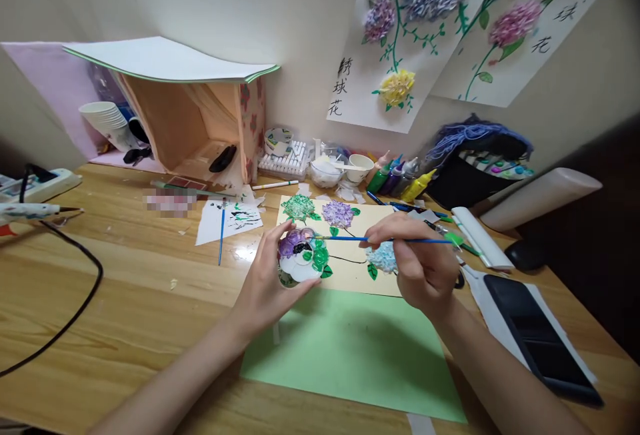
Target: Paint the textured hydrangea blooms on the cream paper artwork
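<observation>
My left hand [265, 275] grips a small round paint palette [300, 268] by its edge, thumb below and fingers above. Purple, green, black and white paint fill its wells. A thin blue paintbrush [345, 239] is pinched in my right hand [420, 262], its tip over the palette's upper part; whether it touches the paint I cannot tell. Beneath both hands lies a cream sheet [345, 275] bearing green, purple and pale blue textured flowers with painted leaves and stems. The palette and right hand cover parts of it. A green sheet [350, 355] lies nearer to me.
A second blue brush [222, 232] rests on a paint-marked paper [240, 218]. At the back stand paint bottles [395, 178], a paper cup [359, 167] and an open box [200, 115]. A phone [540, 335] is at right, a glue gun [35, 211] with cable at left.
</observation>
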`<state>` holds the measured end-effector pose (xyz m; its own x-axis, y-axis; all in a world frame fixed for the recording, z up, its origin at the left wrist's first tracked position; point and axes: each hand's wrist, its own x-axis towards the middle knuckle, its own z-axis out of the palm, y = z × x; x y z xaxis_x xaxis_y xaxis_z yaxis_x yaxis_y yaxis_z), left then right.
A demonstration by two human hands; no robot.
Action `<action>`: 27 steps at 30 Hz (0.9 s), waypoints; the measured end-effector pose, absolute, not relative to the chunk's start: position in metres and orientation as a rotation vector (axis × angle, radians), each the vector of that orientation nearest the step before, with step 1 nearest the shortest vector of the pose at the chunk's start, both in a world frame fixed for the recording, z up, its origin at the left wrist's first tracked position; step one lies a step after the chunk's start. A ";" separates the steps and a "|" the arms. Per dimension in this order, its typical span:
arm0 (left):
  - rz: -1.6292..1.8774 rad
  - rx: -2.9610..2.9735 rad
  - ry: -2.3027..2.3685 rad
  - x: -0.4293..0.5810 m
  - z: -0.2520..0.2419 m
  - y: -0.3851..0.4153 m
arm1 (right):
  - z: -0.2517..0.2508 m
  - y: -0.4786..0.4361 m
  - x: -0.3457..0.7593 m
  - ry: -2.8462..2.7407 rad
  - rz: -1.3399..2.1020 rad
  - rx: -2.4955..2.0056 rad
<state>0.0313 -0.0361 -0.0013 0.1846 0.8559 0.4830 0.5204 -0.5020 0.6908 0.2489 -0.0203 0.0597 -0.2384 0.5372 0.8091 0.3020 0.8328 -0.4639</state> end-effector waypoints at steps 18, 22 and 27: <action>1.282 2.133 1.264 0.030 0.005 -0.039 | 0.057 -0.019 0.243 -1.833 0.055 -0.512; 1.281 2.132 1.267 0.030 0.005 -0.039 | 0.059 -0.019 0.244 -1.833 0.052 -0.518; 1.282 2.130 1.256 0.030 0.005 -0.039 | 0.057 -0.018 0.244 -1.880 0.087 -0.543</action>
